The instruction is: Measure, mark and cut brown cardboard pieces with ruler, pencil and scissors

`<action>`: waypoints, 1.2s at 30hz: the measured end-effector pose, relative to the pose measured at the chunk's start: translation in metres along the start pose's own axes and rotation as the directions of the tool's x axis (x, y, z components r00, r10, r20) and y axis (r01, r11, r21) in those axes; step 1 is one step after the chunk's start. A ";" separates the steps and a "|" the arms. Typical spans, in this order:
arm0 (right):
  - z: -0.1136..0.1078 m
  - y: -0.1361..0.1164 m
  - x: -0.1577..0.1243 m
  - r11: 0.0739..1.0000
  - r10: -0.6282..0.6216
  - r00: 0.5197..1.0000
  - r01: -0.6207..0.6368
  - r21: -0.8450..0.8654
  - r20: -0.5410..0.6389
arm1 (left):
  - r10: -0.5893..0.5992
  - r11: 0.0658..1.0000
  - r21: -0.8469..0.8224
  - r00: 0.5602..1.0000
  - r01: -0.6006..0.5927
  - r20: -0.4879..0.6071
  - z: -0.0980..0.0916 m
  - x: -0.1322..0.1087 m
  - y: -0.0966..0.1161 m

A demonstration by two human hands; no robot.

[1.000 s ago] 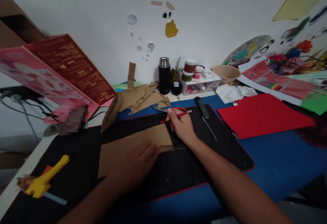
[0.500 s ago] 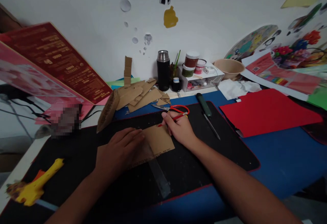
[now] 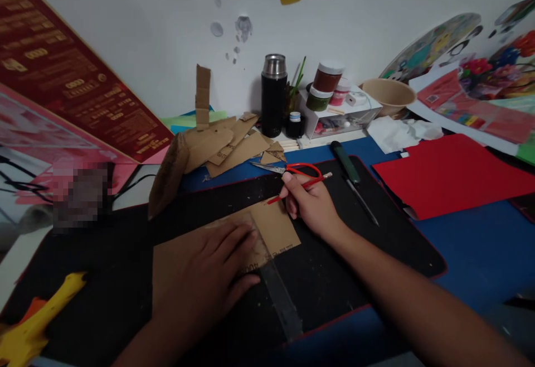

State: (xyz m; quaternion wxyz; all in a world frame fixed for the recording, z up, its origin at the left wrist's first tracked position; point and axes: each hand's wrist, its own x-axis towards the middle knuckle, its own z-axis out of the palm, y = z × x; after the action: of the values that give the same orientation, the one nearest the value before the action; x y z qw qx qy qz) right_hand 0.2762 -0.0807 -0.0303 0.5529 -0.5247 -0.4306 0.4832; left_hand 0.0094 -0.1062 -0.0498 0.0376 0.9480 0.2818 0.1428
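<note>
My left hand (image 3: 225,250) lies with fingers stretched over a piece of brown cardboard (image 3: 278,226) and the upper part of a clear ruler (image 3: 286,305). The ruler crosses the cardboard, and its lower end reaches onto the black mat. A red pencil (image 3: 307,184) is gripped in my right hand (image 3: 311,205). The pencil's tip points down at the cardboard near its far edge; I cannot tell whether it touches. Just beyond my right hand are scissors (image 3: 303,168) with red handles.
A green-handled cutter (image 3: 346,163) rests on the black mat (image 3: 334,266). Red paper (image 3: 451,180) is at right. Cardboard scraps (image 3: 238,152), a black flask (image 3: 273,99) and paint jars (image 3: 328,80) stand toward the wall. A yellow-handled tool (image 3: 45,317) lies at lower left.
My left hand has slid and flattened further over the cardboard and ruler, uncovering more cardboard at left. The pencil leans differently in my right hand. The whole view has shifted a little.
</note>
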 end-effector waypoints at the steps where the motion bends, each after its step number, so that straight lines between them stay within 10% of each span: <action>1: 0.000 0.000 0.000 1.000 0.010 1.000 -0.010 0.001 -0.007 | -0.016 1.000 -0.014 1.000 0.016 -0.002 -0.001 0.001 0.001; 36: 0.007 -0.002 0.002 0.996 0.088 0.995 -0.088 -0.004 -0.039 | -0.131 0.988 -0.089 0.987 0.123 -0.091 0.005 0.017 0.011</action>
State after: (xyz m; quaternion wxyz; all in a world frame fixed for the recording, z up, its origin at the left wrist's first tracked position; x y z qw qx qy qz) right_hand 0.2698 -0.0775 -0.0276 0.5379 -0.5539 -0.3975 0.4958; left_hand 0.0307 -0.1063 -0.0486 0.0722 0.9178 0.3371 0.1972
